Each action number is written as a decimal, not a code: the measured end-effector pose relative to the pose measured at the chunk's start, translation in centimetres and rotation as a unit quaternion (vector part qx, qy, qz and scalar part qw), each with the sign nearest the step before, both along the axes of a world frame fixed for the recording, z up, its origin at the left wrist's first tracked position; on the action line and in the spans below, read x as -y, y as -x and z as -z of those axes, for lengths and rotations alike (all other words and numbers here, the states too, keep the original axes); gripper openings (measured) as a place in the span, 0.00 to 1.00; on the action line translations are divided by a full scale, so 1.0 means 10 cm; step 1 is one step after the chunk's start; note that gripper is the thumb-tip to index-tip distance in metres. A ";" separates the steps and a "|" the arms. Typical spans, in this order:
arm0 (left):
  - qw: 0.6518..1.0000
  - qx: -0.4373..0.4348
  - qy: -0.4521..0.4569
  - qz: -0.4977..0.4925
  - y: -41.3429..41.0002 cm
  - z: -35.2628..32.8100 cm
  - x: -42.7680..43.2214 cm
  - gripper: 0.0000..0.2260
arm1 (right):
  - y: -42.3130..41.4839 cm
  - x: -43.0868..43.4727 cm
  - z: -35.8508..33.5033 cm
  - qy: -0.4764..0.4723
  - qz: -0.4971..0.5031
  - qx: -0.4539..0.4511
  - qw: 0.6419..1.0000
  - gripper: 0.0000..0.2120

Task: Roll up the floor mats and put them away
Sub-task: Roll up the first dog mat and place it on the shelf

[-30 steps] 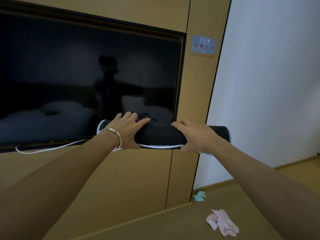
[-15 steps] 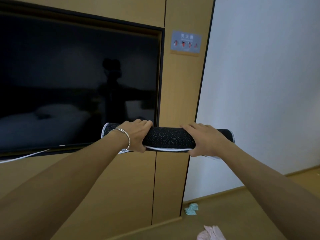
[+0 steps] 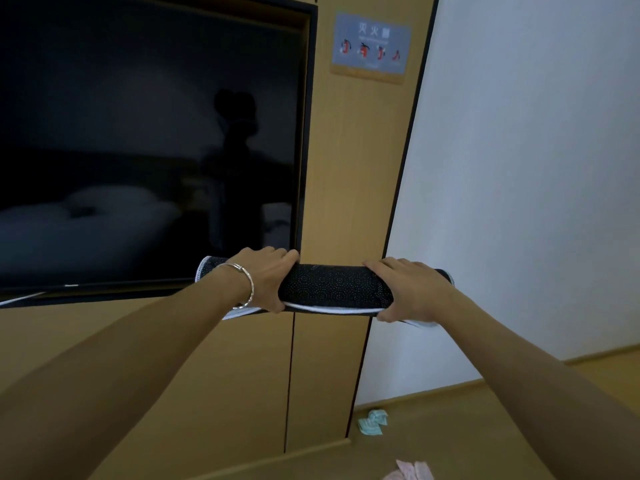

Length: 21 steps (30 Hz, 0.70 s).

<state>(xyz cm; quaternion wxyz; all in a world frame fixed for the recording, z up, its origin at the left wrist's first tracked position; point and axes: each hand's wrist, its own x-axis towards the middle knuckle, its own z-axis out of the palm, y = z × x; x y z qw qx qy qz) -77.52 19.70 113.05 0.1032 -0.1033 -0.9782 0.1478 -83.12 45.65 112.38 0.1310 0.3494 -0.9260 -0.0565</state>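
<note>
A rolled-up floor mat (image 3: 334,287), black with small dots and a white edge, is held level in front of me at chest height, in the air before the wood-panelled wall. My left hand (image 3: 265,278), with a silver bracelet on the wrist, grips the roll near its left end, fingers over the top and thumb beneath. My right hand (image 3: 407,289) grips it near the right end in the same way. The white edge of the mat's loose flap shows along the underside. Only this one mat is in view.
A large dark television (image 3: 138,150) fills the wall recess at left. A grey sign (image 3: 370,43) hangs on the wood panel. A white wall (image 3: 536,168) stands at right. A green crumpled paper (image 3: 373,421) and a pink cloth (image 3: 412,471) lie on the wood floor.
The view has shifted right and a little nearer the wall, so the television edge and sign sit further left. Both hands keep the same grip on the roll.
</note>
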 end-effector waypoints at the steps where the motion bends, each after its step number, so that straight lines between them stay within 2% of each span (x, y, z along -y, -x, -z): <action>1: 1.000 0.011 -0.001 -0.001 0.11 0.00 0.00 0.30 | 0.10 -0.01 0.00 -0.007 0.003 0.001 1.000 0.40; 12: 0.994 0.069 -0.075 0.049 1.69 -0.27 -0.10 0.32 | 1.47 -0.16 -0.30 -0.022 0.086 -0.005 0.996 0.36; 21: 0.974 0.193 -0.115 0.041 2.41 0.54 -0.18 0.33 | 2.23 -0.17 0.35 -0.069 0.100 0.161 0.979 0.36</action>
